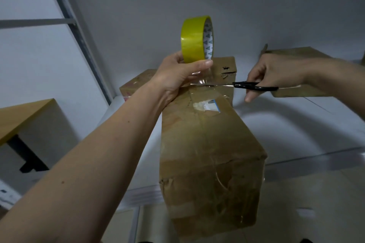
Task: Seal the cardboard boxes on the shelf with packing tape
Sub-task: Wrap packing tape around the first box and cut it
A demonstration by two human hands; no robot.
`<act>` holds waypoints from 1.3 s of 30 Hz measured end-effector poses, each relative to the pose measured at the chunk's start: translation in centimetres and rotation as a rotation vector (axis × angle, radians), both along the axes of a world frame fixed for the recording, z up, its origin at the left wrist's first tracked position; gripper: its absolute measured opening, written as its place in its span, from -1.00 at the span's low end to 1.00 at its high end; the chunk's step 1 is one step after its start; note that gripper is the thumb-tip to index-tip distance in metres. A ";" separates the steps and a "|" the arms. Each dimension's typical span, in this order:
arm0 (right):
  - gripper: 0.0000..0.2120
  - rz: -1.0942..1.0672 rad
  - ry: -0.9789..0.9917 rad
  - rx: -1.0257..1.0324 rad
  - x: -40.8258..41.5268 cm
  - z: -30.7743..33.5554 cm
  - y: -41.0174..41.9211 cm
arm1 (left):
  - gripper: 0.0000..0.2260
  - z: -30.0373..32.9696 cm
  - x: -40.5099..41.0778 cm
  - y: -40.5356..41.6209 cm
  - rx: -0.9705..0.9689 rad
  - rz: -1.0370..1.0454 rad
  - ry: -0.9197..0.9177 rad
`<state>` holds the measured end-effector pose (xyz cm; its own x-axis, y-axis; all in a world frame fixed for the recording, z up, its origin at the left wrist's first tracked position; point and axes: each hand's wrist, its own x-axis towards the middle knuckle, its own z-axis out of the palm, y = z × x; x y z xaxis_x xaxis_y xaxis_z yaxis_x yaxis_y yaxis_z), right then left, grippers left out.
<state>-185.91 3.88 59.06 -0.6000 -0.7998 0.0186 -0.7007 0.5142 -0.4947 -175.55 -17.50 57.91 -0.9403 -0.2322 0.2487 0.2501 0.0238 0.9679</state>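
Observation:
A long brown cardboard box [209, 144] lies on the white shelf [296, 130], its near end sticking out over the front edge. My left hand [177, 77] grips a yellow roll of packing tape [194, 39] upright above the box's far end. A clear strip of tape [201, 79] runs down from the roll to the box top. My right hand [276, 75] holds black-handled scissors [250, 86], whose blades lie across that strip just above the box.
A second cardboard box [136, 83] sits behind my left hand, and a third [296, 53] lies at the right behind my right hand. A grey metal shelf upright [79, 31] rises at the left. A wooden desk [23, 116] stands lower left.

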 end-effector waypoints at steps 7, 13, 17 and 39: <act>-0.60 -0.031 0.181 0.069 -0.1 -0.6 -0.6 | -0.52 0.0 0.2 -0.1 -0.049 0.037 0.014; -0.68 0.046 0.181 0.126 0.9 0.5 -1.0 | -0.56 -0.2 0.1 -0.5 -0.101 0.083 0.035; -0.80 0.052 0.053 0.191 0.6 1.2 -0.7 | -0.52 -0.2 0.0 -0.2 -0.126 0.091 0.034; -0.51 0.017 0.055 0.164 -0.1 2.2 -1.4 | -0.48 -0.3 -0.3 -0.6 -0.154 0.111 0.037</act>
